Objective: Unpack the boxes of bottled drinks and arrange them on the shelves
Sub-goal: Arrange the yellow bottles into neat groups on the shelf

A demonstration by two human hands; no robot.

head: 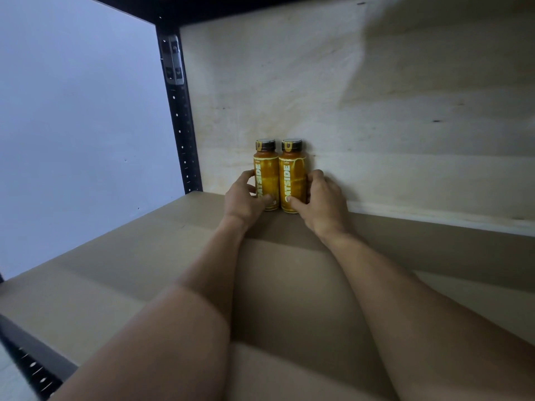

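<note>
The left hand (244,198) grasps the left Oatside bottle (265,176), the right hand (321,201) grasps the right Oatside bottle (292,178). Both bottles stand upright, touching, at the far edge of the shelf board (115,270).

Two bare arms fill the lower half of the view. The left forearm (208,270) comes in from about 7 o'clock. It is broad and rounded near the frame edge and narrows steadily to a slim wrist. A curved edge of shadow crosses it partway along. The right forearm (385,279) comes in from about 5 o'clock, likewise thick at the edge and tapering to the wrist. The left grip (244,199) and the right grip (322,199) lie near the centre, a little toward 12 o'clock. Both are bare, and knuckles show as low ridges across their backs.
</note>
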